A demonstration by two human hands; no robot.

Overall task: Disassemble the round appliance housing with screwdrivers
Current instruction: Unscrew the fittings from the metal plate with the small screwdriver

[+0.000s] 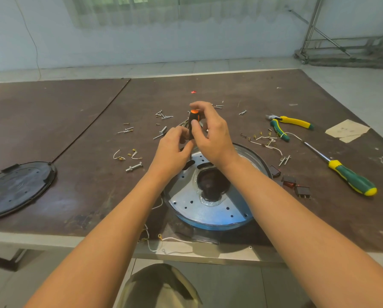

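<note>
Round appliance housing [208, 225] on the counter [92, 187] holds a perforated metal plate [183, 197]; left hand [175, 148] and right hand [213, 135] both grip an upright screwdriver [193, 123] above it

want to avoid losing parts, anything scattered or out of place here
Loose screws and short wire pieces lie scattered across the table beyond the round housing, and a white wire lies at the table's near edge.
</note>
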